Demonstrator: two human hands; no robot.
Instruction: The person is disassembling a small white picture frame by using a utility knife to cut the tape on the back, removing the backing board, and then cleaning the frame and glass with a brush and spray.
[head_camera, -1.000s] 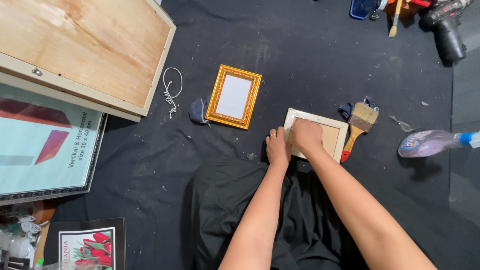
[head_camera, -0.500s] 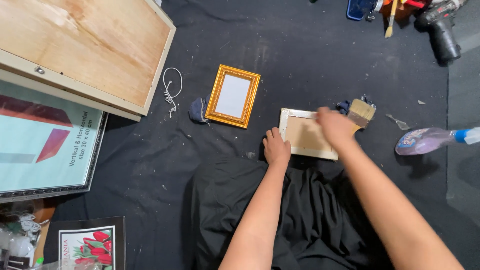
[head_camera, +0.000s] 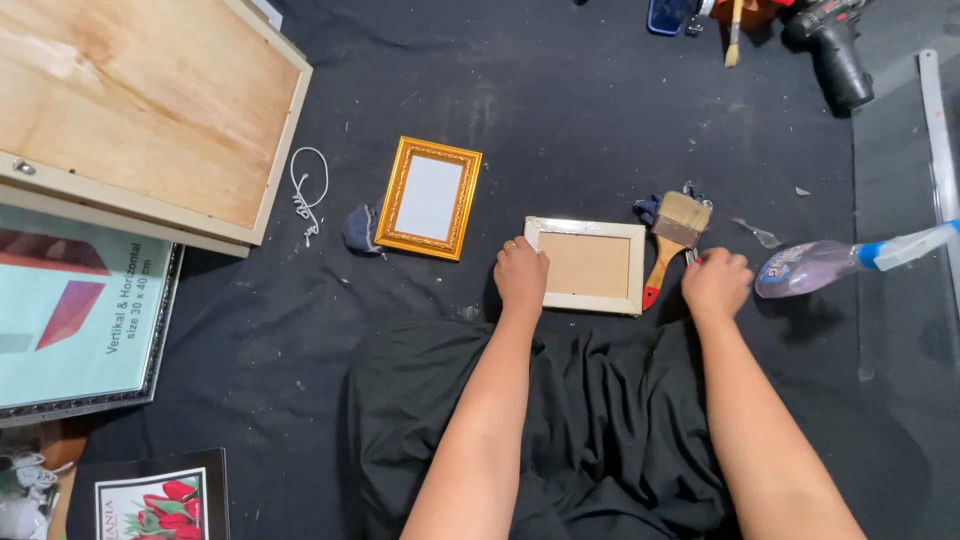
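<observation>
Head view, looking down on a black cloth floor (head_camera: 600, 110).

Pale picture frame (head_camera: 588, 265): lies flat, back side up, brown backing board showing. Long axis runs left to right across the view, tilted very slightly clockwise. Sits just ahead of the person's lap, between the two hands.

Left hand (head_camera: 521, 275): rests on the frame's left edge, fingers curled together over the rim, touching it.

Right hand (head_camera: 715, 284): loosely fisted, fingers together, just right of the frame and apart from it. Whether it grips anything cannot be told.

Paintbrush (head_camera: 673, 237): red-tipped wooden handle, bristles pointing away from the person, lying between frame and right hand.

Spray bottle (head_camera: 820, 265): on its side, right of the right hand.

Gold frame (head_camera: 428, 197): upright rectangle, farther left, well apart.
</observation>
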